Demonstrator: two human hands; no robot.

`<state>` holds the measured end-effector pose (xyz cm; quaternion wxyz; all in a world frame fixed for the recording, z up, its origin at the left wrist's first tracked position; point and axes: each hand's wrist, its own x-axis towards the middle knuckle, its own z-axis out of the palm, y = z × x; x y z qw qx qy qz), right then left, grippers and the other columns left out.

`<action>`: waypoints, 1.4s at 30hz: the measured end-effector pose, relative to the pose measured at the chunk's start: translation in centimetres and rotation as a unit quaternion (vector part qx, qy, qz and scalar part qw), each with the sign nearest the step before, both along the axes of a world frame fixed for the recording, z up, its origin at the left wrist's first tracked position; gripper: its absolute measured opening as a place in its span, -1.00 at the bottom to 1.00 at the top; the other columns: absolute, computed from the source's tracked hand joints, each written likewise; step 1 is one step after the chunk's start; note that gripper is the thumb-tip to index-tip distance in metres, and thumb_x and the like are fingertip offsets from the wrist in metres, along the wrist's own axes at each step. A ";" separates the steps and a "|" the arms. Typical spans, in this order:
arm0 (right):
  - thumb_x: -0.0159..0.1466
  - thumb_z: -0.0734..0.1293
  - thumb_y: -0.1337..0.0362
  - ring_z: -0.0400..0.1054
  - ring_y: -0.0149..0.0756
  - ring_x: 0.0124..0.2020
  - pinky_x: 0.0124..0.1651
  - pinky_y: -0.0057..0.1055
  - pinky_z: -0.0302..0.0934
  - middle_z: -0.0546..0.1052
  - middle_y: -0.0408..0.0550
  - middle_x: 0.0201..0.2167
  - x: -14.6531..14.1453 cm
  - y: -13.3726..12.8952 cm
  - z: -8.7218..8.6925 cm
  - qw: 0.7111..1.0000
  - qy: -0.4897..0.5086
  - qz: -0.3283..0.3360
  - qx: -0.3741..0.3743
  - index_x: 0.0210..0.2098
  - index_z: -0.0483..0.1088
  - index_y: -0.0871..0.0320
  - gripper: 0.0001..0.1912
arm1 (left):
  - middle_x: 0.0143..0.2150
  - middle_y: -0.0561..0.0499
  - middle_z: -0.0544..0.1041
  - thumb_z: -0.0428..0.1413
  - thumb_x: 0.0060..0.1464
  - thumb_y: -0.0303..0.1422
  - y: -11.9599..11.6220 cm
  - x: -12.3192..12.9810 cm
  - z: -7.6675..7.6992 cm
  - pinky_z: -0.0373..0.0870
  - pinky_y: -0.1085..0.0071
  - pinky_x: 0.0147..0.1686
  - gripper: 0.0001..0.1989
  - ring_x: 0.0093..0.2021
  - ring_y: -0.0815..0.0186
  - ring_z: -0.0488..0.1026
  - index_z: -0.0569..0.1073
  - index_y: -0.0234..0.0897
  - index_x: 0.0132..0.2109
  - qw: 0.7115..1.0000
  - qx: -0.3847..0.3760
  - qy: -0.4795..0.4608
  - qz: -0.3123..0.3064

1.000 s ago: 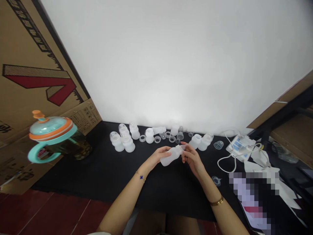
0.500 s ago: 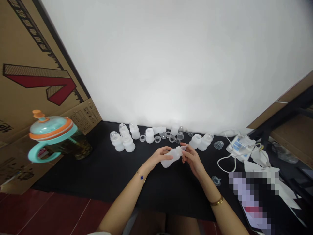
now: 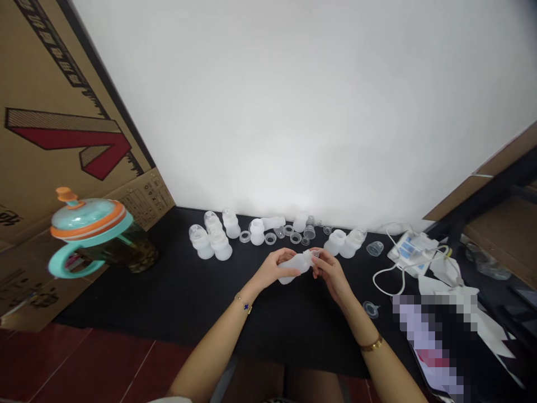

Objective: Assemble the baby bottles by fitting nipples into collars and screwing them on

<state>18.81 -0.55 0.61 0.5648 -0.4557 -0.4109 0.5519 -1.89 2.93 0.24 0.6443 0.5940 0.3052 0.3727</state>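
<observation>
A white translucent bottle (image 3: 293,267) lies tilted between my hands, its neck toward the right. My left hand (image 3: 274,267) is wrapped round the bottle's body, thumb along the near side. At the neck, my right hand (image 3: 328,264) pinches a clear nipple-shaped piece (image 3: 314,253) against the opening; its fingers partly cover this piece. Just beyond my right hand stand an open white bottle (image 3: 335,242) and a capped one (image 3: 353,244). Clear rings (image 3: 296,238) and another open bottle (image 3: 257,232) are behind my hands.
Several capped bottles (image 3: 220,244) stand at the left on the black table (image 3: 188,302). A large teal-and-orange jug (image 3: 90,224) is at the far left. At the right are a clear cap (image 3: 375,248), a clear disc (image 3: 371,309), a power strip with white cables (image 3: 409,252) and a blurred-out device (image 3: 436,347).
My left hand and the bottle's base have shifted slightly up and right, and the bottle lies a little flatter. My right hand has stayed nearly in place at the neck.
</observation>
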 end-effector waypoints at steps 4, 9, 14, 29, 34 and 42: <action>0.08 0.57 0.08 0.14 -0.51 -0.57 -0.53 -0.45 0.19 0.45 -0.16 -0.35 -0.1 0.0 0.0 1.000 -0.002 -0.008 0.000 -0.22 0.55 0.13 -0.64 | -0.09 -0.13 0.61 0.44 -0.15 -0.26 0.0 0.0 0.0 0.39 0.27 -0.02 -0.47 -0.08 0.13 0.54 0.49 -0.31 -0.04 1.000 0.001 0.002 -0.002; 0.09 0.56 0.09 0.18 -0.49 -0.56 -0.54 -0.45 0.21 0.45 -0.14 -0.33 -0.2 -0.1 0.1 1.000 0.023 0.000 -0.004 -0.20 0.53 0.12 -0.64 | -0.06 -0.13 0.61 0.36 -0.01 -0.17 0.2 0.0 -0.4 0.38 0.32 -0.05 -0.53 -0.05 0.13 0.54 0.50 -0.30 -0.01 0.998 -0.044 0.000 -0.038; 0.09 0.55 0.14 0.30 -0.45 -0.50 -0.52 -0.45 0.24 0.52 -0.06 -0.16 0.1 -0.2 0.2 0.999 0.041 0.026 -0.012 -0.07 0.55 0.08 -0.59 | -0.13 -0.13 0.60 0.29 0.06 -0.06 0.0 0.0 -0.3 0.46 0.33 -0.25 -0.48 -0.23 0.16 0.58 0.48 -0.32 0.05 0.990 -0.118 -0.024 -0.070; 0.11 0.54 0.19 0.31 -0.44 -0.48 -0.50 -0.45 0.24 0.53 -0.04 -0.13 0.1 -0.4 0.4 0.997 0.053 0.048 -0.005 -0.04 0.55 0.06 -0.59 | -0.14 -0.17 0.61 0.30 0.05 -0.11 -0.1 -0.2 0.1 0.50 0.33 -0.30 -0.49 -0.31 0.16 0.61 0.47 -0.34 0.05 0.979 -0.171 -0.074 -0.086; 0.11 0.54 0.19 0.29 -0.45 -0.50 -0.51 -0.46 0.24 0.52 -0.07 -0.16 0.2 -0.4 0.3 0.998 0.051 0.048 -0.001 -0.05 0.55 0.06 -0.60 | -0.19 -0.12 0.61 0.35 -0.05 -0.14 -0.1 -0.1 0.4 0.41 0.37 -0.31 -0.43 -0.30 0.18 0.58 0.47 -0.33 0.06 0.984 -0.159 -0.046 -0.072; 0.09 0.56 0.18 0.27 -0.44 -0.52 -0.51 -0.43 0.24 0.50 -0.08 -0.24 0.1 -0.4 0.2 0.999 0.035 0.039 -0.006 -0.05 0.55 0.08 -0.57 | -0.20 -0.05 0.60 0.41 -0.13 -0.20 0.1 -0.2 0.1 0.30 0.43 -0.31 -0.41 -0.30 0.28 0.50 0.48 -0.30 0.05 0.989 -0.134 -0.012 -0.068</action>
